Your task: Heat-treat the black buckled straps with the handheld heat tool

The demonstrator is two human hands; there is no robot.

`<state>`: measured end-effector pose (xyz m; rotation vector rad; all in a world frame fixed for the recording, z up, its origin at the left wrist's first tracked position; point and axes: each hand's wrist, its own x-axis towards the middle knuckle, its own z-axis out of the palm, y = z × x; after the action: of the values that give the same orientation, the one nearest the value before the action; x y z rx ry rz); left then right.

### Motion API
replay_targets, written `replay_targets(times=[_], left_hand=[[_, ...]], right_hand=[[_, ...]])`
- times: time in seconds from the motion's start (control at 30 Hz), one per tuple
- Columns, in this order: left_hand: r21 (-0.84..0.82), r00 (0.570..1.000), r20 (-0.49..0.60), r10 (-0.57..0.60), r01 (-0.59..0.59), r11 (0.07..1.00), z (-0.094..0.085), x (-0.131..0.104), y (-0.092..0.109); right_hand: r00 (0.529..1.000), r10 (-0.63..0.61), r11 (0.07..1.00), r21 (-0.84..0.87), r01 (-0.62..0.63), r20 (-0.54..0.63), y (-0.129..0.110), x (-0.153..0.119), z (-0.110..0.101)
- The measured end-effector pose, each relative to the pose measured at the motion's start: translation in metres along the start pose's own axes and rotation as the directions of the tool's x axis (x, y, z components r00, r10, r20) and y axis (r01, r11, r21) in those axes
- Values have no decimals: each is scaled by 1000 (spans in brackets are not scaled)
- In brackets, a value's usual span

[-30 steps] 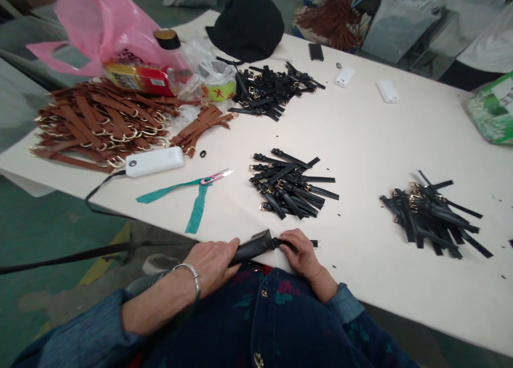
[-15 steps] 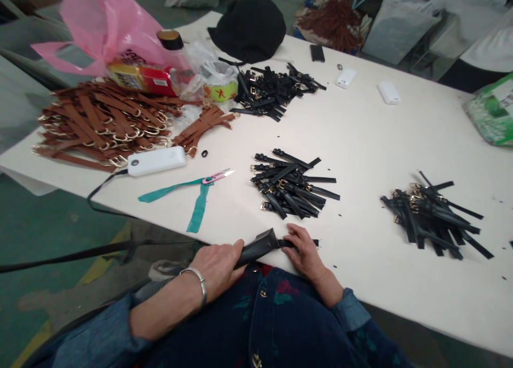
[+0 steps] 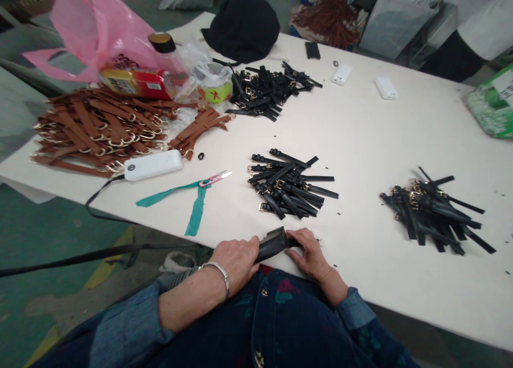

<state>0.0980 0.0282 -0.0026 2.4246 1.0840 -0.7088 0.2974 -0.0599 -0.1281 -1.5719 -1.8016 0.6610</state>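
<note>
- Black wide piece: at table's near edge, between hands.
- Left hand: closed round it.
- Right hand: thumb and fingers nearly closed on narrow black strap at its end.
- Black strap pile: beyond hands, on white table.
- Pink snips, teal ribbon: left of pile.
- Brown straps: farther left.
- Second black pile: right.

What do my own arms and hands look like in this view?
Both hands, the left and the right, are bare, with no gloves. The left wrist wears a silvery bangle; none shows on the right. The sleeves are dark blue, with lighter denim-like turned-back cuffs.
</note>
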Motion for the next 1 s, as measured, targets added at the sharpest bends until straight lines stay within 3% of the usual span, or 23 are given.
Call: replay_targets(times=[0.23, 0.5, 0.8, 1.0], left_hand=[[28, 998, 57, -3, 1, 1000, -10, -6, -8], [42, 1000, 28, 9, -10, 999, -8, 8, 2], [44, 995, 97, -34, 30, 999, -10, -15, -13], [14, 997, 69, -27, 26, 1000, -9, -6, 2]], right_hand=[[999, -25, 1000, -5, 25, 29, 6, -3, -1], [1000, -16, 1000, 10, 16, 25, 5, -1, -3], [1000, -17, 1000, -18, 17, 2, 6, -3, -1], [1000, -21, 1000, -16, 21, 8, 6, -2, -1]])
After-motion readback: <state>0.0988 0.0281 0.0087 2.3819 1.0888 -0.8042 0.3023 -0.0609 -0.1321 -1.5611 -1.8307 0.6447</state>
